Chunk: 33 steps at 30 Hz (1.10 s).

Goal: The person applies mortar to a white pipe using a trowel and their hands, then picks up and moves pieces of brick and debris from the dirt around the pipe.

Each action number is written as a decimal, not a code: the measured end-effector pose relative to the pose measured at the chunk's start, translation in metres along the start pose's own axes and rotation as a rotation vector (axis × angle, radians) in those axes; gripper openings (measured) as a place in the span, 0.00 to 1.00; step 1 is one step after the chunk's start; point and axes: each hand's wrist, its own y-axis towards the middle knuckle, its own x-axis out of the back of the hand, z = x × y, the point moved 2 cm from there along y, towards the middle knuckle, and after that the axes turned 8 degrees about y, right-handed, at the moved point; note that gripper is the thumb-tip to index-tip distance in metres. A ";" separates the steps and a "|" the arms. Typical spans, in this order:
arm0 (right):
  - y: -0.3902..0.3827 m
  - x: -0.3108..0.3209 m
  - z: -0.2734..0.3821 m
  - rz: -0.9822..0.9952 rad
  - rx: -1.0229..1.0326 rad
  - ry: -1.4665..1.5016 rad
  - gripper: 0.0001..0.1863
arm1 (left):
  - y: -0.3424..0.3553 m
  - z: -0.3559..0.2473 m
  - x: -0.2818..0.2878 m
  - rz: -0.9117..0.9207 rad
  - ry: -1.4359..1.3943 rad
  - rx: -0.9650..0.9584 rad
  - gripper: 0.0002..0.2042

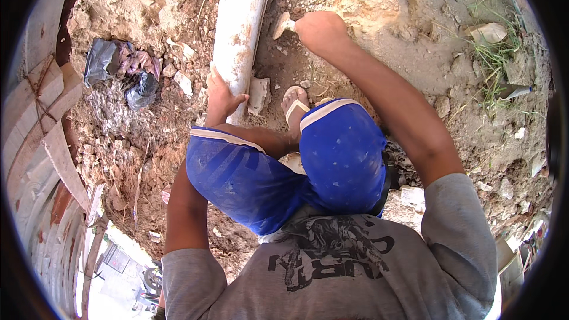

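Note:
A long white pipe point(242, 24), smeared with brown dirt, lies on the soil and runs away from me. My left hand point(221, 98) grips its near end, fingers along the left side and thumb across to the right. To the right of the pipe, my right hand point(323, 31) is closed in a fist around the handle of a small trowel-like tool point(283, 25). Its pale neck and flat, dirt-coloured head point left towards the pipe, over the bare ground. The fist hides the handle, and the exact kind of tool is hard to make out.
Crumpled dark plastic bags point(122, 71) lie on rubble to the left. A broken stone point(259, 95) sits beside the pipe, close to my sandalled foot point(294, 106). Boards and corrugated sheeting point(44, 213) line the left edge. Grass point(492, 56) grows at the right.

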 end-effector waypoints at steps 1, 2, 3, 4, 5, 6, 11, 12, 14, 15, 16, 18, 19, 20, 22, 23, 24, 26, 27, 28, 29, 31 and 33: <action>-0.006 0.011 -0.001 -0.024 -0.014 0.011 0.08 | 0.001 -0.001 -0.001 0.011 0.007 0.004 0.66; -0.004 0.006 -0.001 -0.024 -0.016 0.013 0.08 | 0.001 -0.002 -0.002 0.013 0.009 0.001 0.66; -0.001 0.000 -0.003 -0.027 -0.033 0.007 0.09 | 0.002 -0.003 -0.002 0.004 0.024 -0.007 0.66; 0.003 -0.006 -0.008 -0.036 -0.047 -0.006 0.09 | 0.005 -0.006 0.000 -0.015 0.036 -0.017 0.66; 0.006 -0.010 -0.014 -0.045 -0.057 -0.010 0.09 | 0.005 -0.009 0.002 -0.020 0.035 -0.029 0.66; 0.010 -0.011 -0.018 -0.007 -0.047 -0.003 0.09 | 0.003 -0.011 0.003 0.006 0.016 -0.023 0.66; 0.005 0.033 -0.020 -0.034 -0.114 -0.006 0.09 | 0.001 -0.004 0.005 0.050 0.003 0.014 0.66; 0.007 0.034 -0.024 -0.040 -0.123 -0.006 0.09 | 0.004 -0.005 0.005 0.048 0.004 0.004 0.66; 0.016 0.020 -0.030 -0.088 -0.091 -0.022 0.10 | 0.004 -0.002 0.000 -0.051 0.062 -0.064 0.66; 0.015 0.003 -0.031 -0.081 -0.105 -0.021 0.10 | 0.001 -0.005 -0.004 -0.039 0.059 -0.074 0.66; 0.020 -0.004 -0.031 -0.091 -0.093 -0.012 0.09 | 0.006 -0.009 -0.001 -0.009 0.025 -0.061 0.66; 0.032 0.005 -0.029 -0.108 -0.069 -0.005 0.10 | 0.007 -0.006 0.002 -0.021 -0.003 -0.098 0.67; 0.029 0.024 -0.016 -0.062 -0.079 -0.010 0.09 | 0.002 -0.002 0.003 0.000 -0.003 -0.044 0.66; 0.019 0.041 -0.009 -0.007 -0.104 -0.016 0.09 | 0.000 -0.002 0.000 0.032 -0.006 0.000 0.66; 0.004 0.079 -0.012 -0.046 -0.087 -0.044 0.09 | 0.003 -0.003 -0.001 0.022 0.011 0.001 0.66; -0.001 0.090 -0.019 -0.183 -0.084 -0.054 0.09 | 0.003 -0.002 -0.001 0.013 0.035 -0.012 0.66; -0.002 0.095 -0.021 -0.320 -0.080 -0.065 0.10 | 0.003 -0.001 -0.002 0.018 0.037 -0.010 0.66; 0.016 0.087 -0.032 -0.281 -0.180 -0.029 0.10 | 0.007 -0.007 -0.001 -0.017 0.033 -0.044 0.66; 0.023 0.082 -0.034 -0.240 -0.270 0.010 0.11 | 0.007 -0.007 0.000 -0.016 0.032 -0.046 0.66; 0.023 0.075 -0.036 -0.240 -0.274 0.008 0.11 | 0.007 -0.006 0.000 0.029 0.005 -0.023 0.66; 0.023 0.069 -0.038 -0.204 -0.259 -0.011 0.11 | 0.008 -0.006 0.000 0.075 -0.021 -0.001 0.66; 0.019 0.074 -0.035 -0.130 -0.255 -0.022 0.13 | 0.004 -0.001 -0.002 0.035 -0.011 -0.009 0.66; 0.004 0.088 -0.035 -0.160 -0.186 -0.063 0.13 | 0.004 0.002 -0.003 -0.005 0.004 -0.018 0.66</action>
